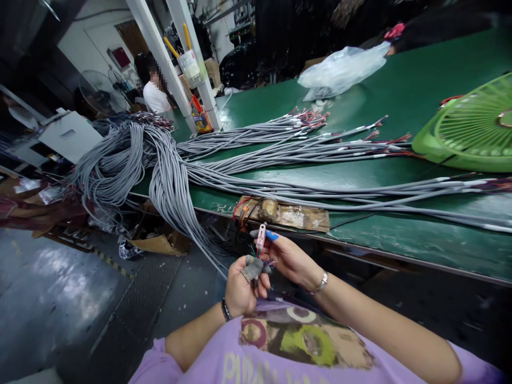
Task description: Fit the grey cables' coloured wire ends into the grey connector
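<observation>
Your left hand [240,288] is closed firmly around the grey cable end [252,268], near you and below the table edge [360,241]. Your right hand [288,258] pinches a small pink piece [261,236] just above the thin coloured wires [253,250]. With so light a pinch, I judge it could slip, or a thin wire could snag.
</observation>
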Demonstrator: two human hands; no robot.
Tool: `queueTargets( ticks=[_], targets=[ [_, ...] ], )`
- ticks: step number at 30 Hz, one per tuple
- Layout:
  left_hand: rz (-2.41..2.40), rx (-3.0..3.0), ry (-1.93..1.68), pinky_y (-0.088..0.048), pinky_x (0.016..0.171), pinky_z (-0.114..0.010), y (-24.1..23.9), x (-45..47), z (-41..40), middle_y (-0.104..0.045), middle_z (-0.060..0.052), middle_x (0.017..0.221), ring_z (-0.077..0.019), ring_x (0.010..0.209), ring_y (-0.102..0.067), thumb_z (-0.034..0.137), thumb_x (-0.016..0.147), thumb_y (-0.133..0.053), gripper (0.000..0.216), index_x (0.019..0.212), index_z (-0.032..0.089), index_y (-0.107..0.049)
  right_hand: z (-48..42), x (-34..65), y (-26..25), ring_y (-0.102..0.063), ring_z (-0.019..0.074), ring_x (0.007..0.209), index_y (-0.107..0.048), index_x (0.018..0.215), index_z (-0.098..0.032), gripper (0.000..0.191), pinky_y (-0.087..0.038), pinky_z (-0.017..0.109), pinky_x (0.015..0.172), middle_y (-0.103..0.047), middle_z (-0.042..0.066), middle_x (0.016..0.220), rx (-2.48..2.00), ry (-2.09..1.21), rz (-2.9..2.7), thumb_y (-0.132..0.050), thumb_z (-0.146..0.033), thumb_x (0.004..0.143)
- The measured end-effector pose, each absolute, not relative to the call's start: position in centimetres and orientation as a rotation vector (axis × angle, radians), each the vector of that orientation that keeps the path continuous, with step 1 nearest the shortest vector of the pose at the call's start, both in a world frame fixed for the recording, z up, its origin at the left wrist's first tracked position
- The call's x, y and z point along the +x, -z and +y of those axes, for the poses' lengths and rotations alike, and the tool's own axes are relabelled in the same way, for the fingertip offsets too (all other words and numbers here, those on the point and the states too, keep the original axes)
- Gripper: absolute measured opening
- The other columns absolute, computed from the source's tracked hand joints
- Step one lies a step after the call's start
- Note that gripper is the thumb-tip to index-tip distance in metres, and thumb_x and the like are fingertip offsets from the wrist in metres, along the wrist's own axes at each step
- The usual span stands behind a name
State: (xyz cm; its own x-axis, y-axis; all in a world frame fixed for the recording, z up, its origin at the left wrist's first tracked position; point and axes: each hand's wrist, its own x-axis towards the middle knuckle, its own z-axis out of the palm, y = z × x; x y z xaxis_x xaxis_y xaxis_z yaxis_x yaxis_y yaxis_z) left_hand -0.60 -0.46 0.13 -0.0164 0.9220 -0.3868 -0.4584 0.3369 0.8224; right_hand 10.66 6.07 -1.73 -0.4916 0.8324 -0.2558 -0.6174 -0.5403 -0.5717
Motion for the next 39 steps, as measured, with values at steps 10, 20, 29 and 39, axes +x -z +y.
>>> queueTargets(
  ticks=[10, 20, 29, 39],
  targets=[
    [1.053, 0.505, -1.193, -0.019, 0.026, -0.015, 0.2, -0.6, -0.3, -0.059, 0.0, 0.042, -0.0064, 0.025, -0.042, 0.041, 0.063, -0.07, 0.032, 0.063, 0.015, -0.051, 6.3, 10.2, 2.6, -0.044, 0.0098, 0.052, -0.06, 0.065, -0.017, 0.04, -0.036, 0.023, 0.051, -0.054, -0.001, 0.057, -0.84, -1.79, -0.761, -0.063, -0.056, 0.071],
    [1.071, 0.446, -1.192, -0.022, 0.026, -0.015, 0.7, -0.6, 0.0, -0.058, 0.001, 0.041, -0.0067, 0.024, -0.041, 0.04, 0.062, -0.07, 0.031, 0.064, 0.016, -0.051, 6.8, 9.8, 2.5, -0.049, 0.0094, 0.053, -0.068, 0.074, -0.017, 0.034, -0.043, 0.021, 0.051, -0.06, -0.001, 0.062, -0.616, -2.049, -0.432, -0.074, -0.048, 0.063],
    [1.077, 0.568, -1.198, -0.022, 0.027, -0.015, 0.6, -0.7, -0.4, -0.059, 0.0, 0.043, -0.0062, 0.026, -0.043, 0.04, 0.065, -0.07, 0.031, 0.062, 0.014, -0.053, 6.5, 10.0, 2.9, -0.053, 0.0115, 0.056, -0.065, 0.081, -0.017, 0.039, -0.045, 0.022, 0.053, -0.062, 0.002, 0.068, -0.565, -2.137, -0.449, -0.063, -0.055, 0.073],
    [1.144, 0.75, -1.158, -0.03, 0.031, -0.016, 1.8, -1.6, -1.2, -0.062, -0.001, 0.048, -0.0077, 0.031, -0.049, 0.045, 0.069, -0.067, 0.033, 0.065, 0.014, -0.057, 5.3, 13.2, 1.1, -0.056, 0.0117, 0.061, -0.063, 0.078, -0.014, 0.033, -0.045, 0.023, 0.055, -0.063, 0.003, 0.073, -0.666, -2.323, -0.882, -0.073, -0.043, 0.066]
  ],
)
